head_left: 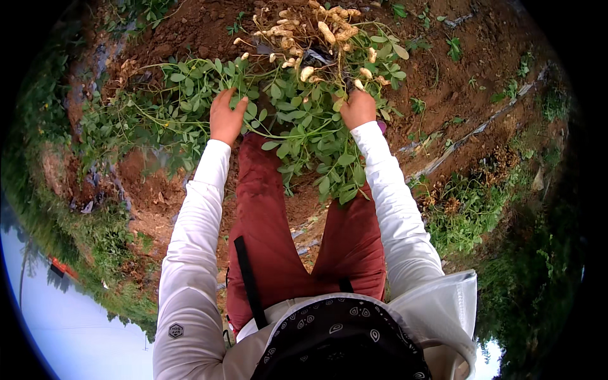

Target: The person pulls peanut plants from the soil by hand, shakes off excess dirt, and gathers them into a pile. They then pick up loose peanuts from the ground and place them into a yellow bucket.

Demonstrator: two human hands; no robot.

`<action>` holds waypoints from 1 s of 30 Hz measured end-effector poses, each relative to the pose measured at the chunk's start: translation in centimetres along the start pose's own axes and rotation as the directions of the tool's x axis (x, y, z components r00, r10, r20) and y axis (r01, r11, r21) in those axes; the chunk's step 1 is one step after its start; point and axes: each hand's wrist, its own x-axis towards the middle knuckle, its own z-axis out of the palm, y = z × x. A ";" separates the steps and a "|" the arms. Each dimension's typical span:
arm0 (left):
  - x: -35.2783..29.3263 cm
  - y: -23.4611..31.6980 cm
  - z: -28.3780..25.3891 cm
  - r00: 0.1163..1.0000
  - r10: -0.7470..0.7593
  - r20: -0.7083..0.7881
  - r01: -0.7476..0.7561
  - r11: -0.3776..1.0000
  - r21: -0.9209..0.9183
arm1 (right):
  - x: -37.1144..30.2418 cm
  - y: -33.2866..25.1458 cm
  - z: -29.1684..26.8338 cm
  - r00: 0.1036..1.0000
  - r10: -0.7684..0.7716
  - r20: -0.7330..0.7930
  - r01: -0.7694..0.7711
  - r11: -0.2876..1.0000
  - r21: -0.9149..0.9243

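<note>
My right hand (358, 109) is closed around the stems of an uprooted peanut plant (303, 130). Its cluster of pale peanut pods (327, 33) points away from me, past the hand. The leafy end hangs back toward my knees. To the left, my left hand (227, 117) reaches into the foliage of a leafy peanut plant (190, 79), thumb apart from the fingers. Leaves partly cover those fingertips, and no stem shows clearly in its grasp. A scrap of dark plastic film (316, 57) is caught among the roots below the pods.
Reddish-brown soil (437, 82) lies around the plants. A strip of plastic film (472, 133) runs across the ground at the right. Low green weeds (465, 218) grow beside it, and more greenery (95, 234) borders the left side. My red trouser legs (263, 209) stand close behind the plants.
</note>
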 end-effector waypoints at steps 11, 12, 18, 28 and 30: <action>-0.3 7.6 -6.2 1.000 0.008 -0.003 -0.008 0.980 -0.199 | -1.3 -1.2 -1.3 0.970 0.226 0.089 -0.232 0.971 0.063; -0.4 8.0 -6.7 0.999 0.026 -0.020 -0.030 0.975 -0.218 | -1.3 -1.3 -1.7 0.967 0.238 0.095 -0.247 0.964 0.100; 0.8 4.9 -6.0 0.971 0.238 0.016 -0.237 0.956 0.171 | -0.5 1.8 -3.9 0.916 0.313 0.252 -0.367 0.906 0.209; 2.5 8.6 -8.0 0.953 0.301 -0.036 -0.303 0.944 -0.128 | -7.2 4.4 -8.8 0.928 0.009 0.373 -0.278 0.685 0.674; 2.3 11.2 -8.4 0.920 0.389 0.046 -0.354 0.876 -0.329 | -6.3 3.8 -9.7 0.856 0.049 0.515 -0.433 0.614 0.660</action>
